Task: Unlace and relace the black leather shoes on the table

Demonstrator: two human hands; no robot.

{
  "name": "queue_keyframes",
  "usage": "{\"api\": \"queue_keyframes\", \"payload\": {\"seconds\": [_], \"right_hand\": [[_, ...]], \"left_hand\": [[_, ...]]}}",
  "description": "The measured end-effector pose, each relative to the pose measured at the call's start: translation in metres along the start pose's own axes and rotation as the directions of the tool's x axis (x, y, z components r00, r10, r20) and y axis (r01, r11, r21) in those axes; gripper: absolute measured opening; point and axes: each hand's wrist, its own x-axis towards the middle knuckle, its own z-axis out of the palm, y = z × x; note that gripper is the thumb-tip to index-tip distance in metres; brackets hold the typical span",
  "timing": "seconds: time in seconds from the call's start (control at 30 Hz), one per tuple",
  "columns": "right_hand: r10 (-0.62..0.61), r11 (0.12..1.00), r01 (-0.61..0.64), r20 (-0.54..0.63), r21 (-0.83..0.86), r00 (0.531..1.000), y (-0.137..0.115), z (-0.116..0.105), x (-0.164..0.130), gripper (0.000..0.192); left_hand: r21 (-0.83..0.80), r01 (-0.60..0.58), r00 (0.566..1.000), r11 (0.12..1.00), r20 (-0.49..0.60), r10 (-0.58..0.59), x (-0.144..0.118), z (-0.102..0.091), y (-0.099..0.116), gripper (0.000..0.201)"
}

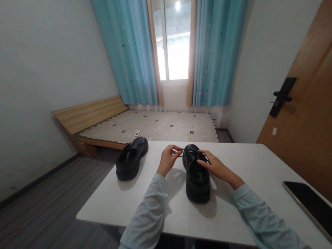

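Shoe [196, 179] stands on my table [248, 163]; my left hand [167, 160] pinches its lace [183, 149], right hand [217, 168] grips the top. Tying seems underway; next needs a steady pull.

Standing on a white table [248, 163]: one black shoe [196, 179] near centre, a second black shoe [131, 158] lying at ten o'clock, a dark tablet [322, 210] resting at four o'clock.

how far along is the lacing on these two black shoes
Done: nothing clearly finished. In hand: the near shoe stands on the table, left hand pulling a lace taut, right hand at the eyelets. Left: the far shoe sits untouched; its lacing is too dark to judge.
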Motion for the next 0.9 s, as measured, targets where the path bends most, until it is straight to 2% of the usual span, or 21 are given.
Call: {"api": "queue_keyframes", "payload": {"seconds": [0.2, 0.33, 0.5, 0.7, 0.9], "right_hand": [[0.008, 1.000, -0.008, 0.001, -0.002, 1.000, 0.000, 0.001, 0.001, 0.052], [0.010, 1.000, -0.010, 0.005, -0.003, 1.000, -0.001, 0.001, 0.001, 0.053], [-0.006, 1.000, 0.006, -0.010, 0.008, 1.000, -0.001, 0.001, 0.000, 0.051], [-0.012, 1.000, 0.012, 0.002, 0.013, 1.000, -0.003, 0.000, 0.000, 0.050], [0.019, 1.000, -0.019, 0.015, 0.010, 1.000, -0.004, -0.001, 0.000, 0.053]], "left_hand": [[0.208, -0.112, 0.994, 0.972, 0.036, 0.107, -0.002, 0.001, -0.007, 0.017], [0.286, -0.149, 0.988, 0.946, 0.082, 0.130, -0.002, 0.000, -0.013, 0.009], [0.385, -0.147, 0.989, 0.911, 0.080, 0.126, -0.001, -0.004, -0.017, 0.003], [0.496, -0.074, 0.996, 0.865, -0.006, 0.088, 0.000, -0.006, -0.020, 0.005], [0.490, 0.003, 0.987, 0.872, -0.144, 0.077, 0.000, -0.010, -0.020, 0.008]]}}
